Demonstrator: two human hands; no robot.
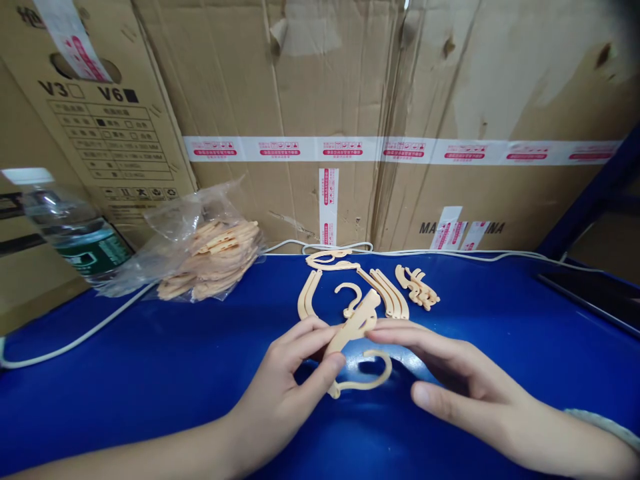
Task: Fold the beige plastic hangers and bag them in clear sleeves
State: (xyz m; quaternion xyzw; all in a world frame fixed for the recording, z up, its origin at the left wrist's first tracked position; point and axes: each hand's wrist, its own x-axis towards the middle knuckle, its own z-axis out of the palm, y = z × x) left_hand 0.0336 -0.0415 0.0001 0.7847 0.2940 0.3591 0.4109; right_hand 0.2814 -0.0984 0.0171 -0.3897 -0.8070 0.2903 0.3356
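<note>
My left hand (305, 367) pinches a folded beige plastic hanger (354, 328) between thumb and fingers. The hanger's curved hook (385, 373) points down toward the right. My right hand (450, 367) is open, its thumb apart from the fingers, with the fingertips at the hanger's right edge. Just beyond my hands lie a loose hook (350, 297), curved arm pieces on the left (309, 293) and on the right (393, 293), and a flat hanger piece (333, 260) behind them. A small pile of hooks (419, 288) sits to the right.
A clear plastic bag (220, 257) full of beige pieces lies at the back left, beside a water bottle (85, 233). White cables (450, 253) run along the back. A dark flat device (595, 300) lies at the right. Cardboard boxes (290, 100) wall off the blue table (150, 373).
</note>
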